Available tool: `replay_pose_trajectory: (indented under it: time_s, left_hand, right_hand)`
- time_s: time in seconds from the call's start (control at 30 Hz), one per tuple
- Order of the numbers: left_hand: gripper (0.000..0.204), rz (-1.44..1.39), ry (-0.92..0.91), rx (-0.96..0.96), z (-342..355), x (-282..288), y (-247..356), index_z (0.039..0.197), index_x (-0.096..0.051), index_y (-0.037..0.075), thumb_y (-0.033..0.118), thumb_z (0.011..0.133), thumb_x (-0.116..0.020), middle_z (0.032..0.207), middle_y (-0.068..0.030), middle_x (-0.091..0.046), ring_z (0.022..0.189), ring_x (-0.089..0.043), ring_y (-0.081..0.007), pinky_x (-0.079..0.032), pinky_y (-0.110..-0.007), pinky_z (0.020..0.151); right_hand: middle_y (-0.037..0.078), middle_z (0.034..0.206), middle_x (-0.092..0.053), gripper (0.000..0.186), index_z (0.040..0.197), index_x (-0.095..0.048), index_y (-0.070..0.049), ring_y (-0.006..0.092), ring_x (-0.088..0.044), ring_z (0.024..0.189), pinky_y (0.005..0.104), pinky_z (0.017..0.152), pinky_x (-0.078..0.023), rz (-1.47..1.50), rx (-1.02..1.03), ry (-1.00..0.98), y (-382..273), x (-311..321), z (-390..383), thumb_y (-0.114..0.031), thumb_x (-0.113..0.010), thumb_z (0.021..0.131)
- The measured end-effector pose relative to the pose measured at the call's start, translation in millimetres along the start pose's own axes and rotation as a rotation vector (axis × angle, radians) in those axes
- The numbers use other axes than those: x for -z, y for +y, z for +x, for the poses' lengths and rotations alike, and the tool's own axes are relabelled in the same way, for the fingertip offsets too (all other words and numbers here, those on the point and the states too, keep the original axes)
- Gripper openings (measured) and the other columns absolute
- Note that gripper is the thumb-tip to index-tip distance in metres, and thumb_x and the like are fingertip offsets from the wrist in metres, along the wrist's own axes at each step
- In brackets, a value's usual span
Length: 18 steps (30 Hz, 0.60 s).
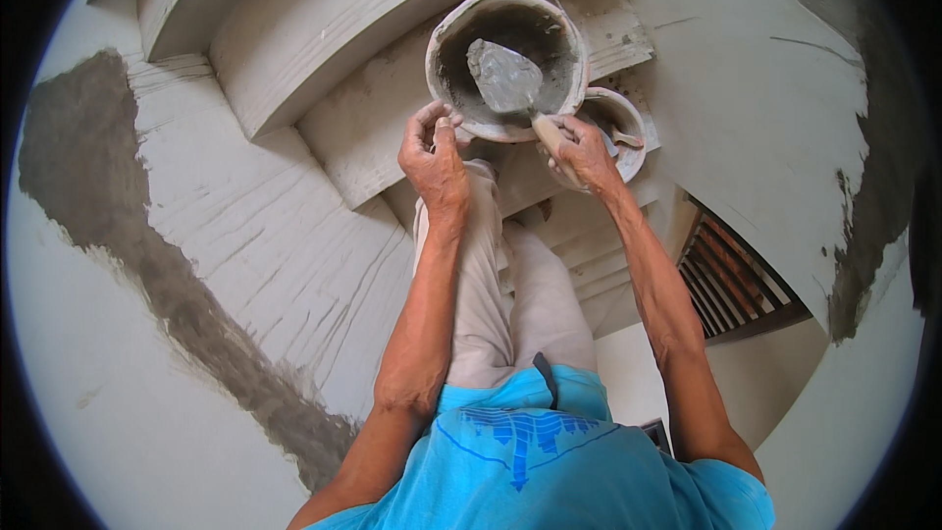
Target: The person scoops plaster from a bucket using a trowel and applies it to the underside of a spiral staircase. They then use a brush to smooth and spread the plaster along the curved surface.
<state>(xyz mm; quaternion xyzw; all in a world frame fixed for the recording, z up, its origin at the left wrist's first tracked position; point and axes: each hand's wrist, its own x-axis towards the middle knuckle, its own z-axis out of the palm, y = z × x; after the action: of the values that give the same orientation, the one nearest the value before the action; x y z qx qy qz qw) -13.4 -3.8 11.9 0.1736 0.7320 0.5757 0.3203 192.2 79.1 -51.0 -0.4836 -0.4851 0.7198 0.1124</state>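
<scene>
Nearest the camera is the person's blue shirt (530, 451), with light trousers (510, 304) running up from it toward the mortar pan (451, 34), the landmark for everything else here. Both bare forearms rise from the lower edge toward that pan.

The left hand (434, 159) sits at the pan's near-left rim, fingers curled closed over the rim edge and gripping it. The right hand (584, 152) is just off the pan's near-right rim, closed around the pale handle of a trowel (505, 77). The trowel's blade reaches over the rim into the pan and carries a lump of wet grey mortar on its face, lying above the dark mortar that lines the pan's bottom.

Just right of the pan, partly hidden behind the right hand, is a smaller round bowl (628, 113), its rim touching or nearly touching the pan's; which one, the view does not settle.

The pan rests on a rough concrete stair step (373, 128), with further steps (294, 0) climbing beyond it and to its left. Left of the pan the white wall (118, 353) bears a dark grey band of fresh plaster (167, 285). Right of the pan, another wall (746, 88) has grey patches, and below it shows a dark slatted wooden railing (736, 285).
</scene>
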Motion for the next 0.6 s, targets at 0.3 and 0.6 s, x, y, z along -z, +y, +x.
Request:
replay_pose_trajectory:
  time_s: [0.3,0.6]
  left_hand:
    - [0.021,0.008,0.033,-0.057,-2,-3,-3,0.117,-0.061,-0.003,0.002,0.098,-0.052,0.107,-0.0124,-0.064,0.093,-0.069,-0.0206,-0.06,-0.028,0.066]
    - [0.023,-0.003,-0.108,-0.085,5,-15,-14,0.119,-0.059,-0.003,0.003,0.099,-0.052,0.11,-0.0127,-0.064,0.095,-0.069,-0.0213,-0.061,-0.03,0.067]
  right_hand:
    - [0.005,0.1,-0.062,0.045,0.114,-0.062,0.002,0.013,-0.057,0.09,0.0302,0.08,-0.052,0.185,0.225,0.195,34,-12,-50,-0.012,-0.061,0.07]
    - [0.004,0.089,-0.062,0.046,0.113,-0.062,0.001,0.014,-0.056,0.085,0.0308,0.081,-0.049,0.014,0.345,0.468,-9,16,-156,-0.019,-0.07,0.072]
